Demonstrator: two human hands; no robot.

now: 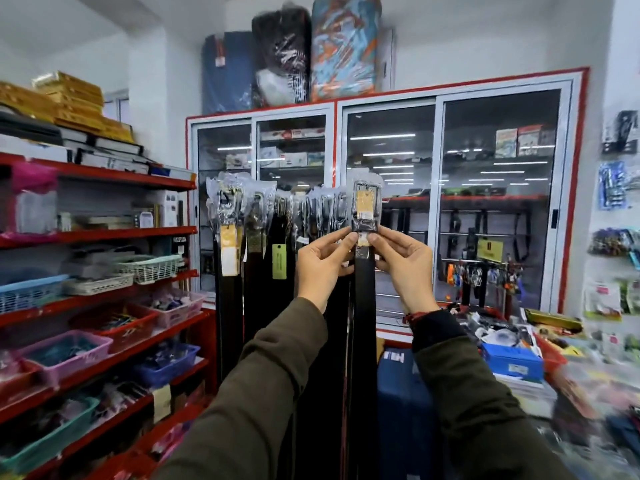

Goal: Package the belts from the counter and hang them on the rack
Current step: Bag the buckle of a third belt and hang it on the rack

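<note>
While raised at the rack, both hands pinched on one packaged belt.

Left hand [320, 260] and right hand [403, 263], each grip closed by thumb and fingertips on the belt [365, 271] just under its buckle [366, 202]; plastic sleeve over the buckle end, black strap hanging straight down. Beside it to the left, a row of hung belts [263, 230] in front of the glass cabinet [498, 202]; red shelving [104, 233] at far left.
</note>
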